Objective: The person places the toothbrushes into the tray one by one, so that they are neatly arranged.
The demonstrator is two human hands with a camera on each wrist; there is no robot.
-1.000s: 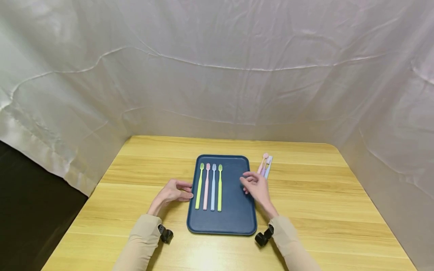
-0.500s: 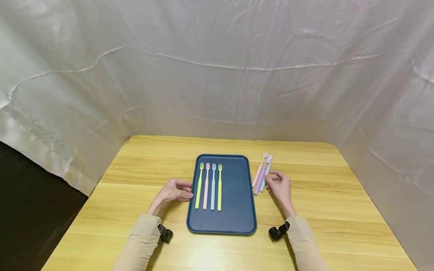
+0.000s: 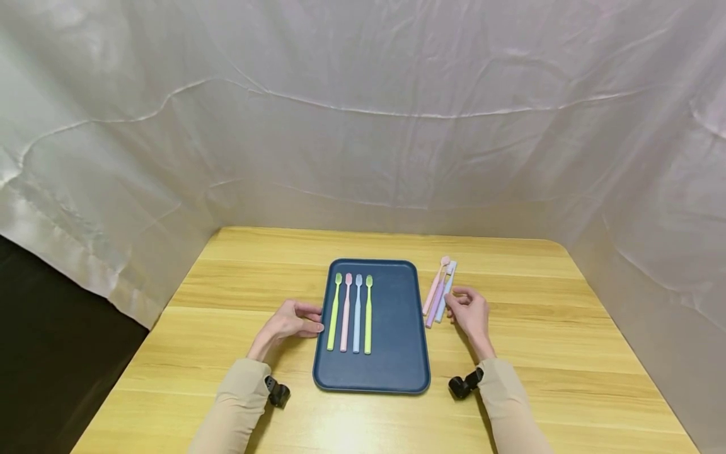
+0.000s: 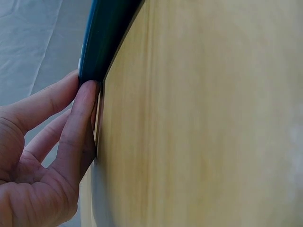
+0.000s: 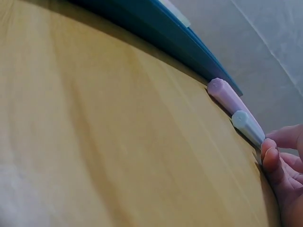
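A dark blue tray (image 3: 397, 359) lies on the table, with a row of toothbrushes on its left half: a yellow-green toothbrush (image 3: 331, 325), a pink one, a light blue one and another yellow-green one. My left hand (image 3: 290, 320) holds the tray's left edge between thumb and fingers. Right of the tray, a pink toothbrush (image 3: 430, 296), a purple toothbrush (image 3: 435, 308) and a light blue toothbrush (image 5: 247, 126) lie close together on the table. My right hand (image 3: 471, 314) pinches the light blue one along its handle with thumb and index finger.
The wooden table (image 3: 567, 340) has a light grey curtain (image 3: 363, 157) hanging behind it and along its sides. A black wrist camera (image 3: 278, 392) sits on the left sleeve, and another wrist camera (image 3: 465, 384) on the right sleeve.
My right hand has moved right, from over the tray's right edge to the loose toothbrushes, and stays at the light blue one. My left hand has kept its place.
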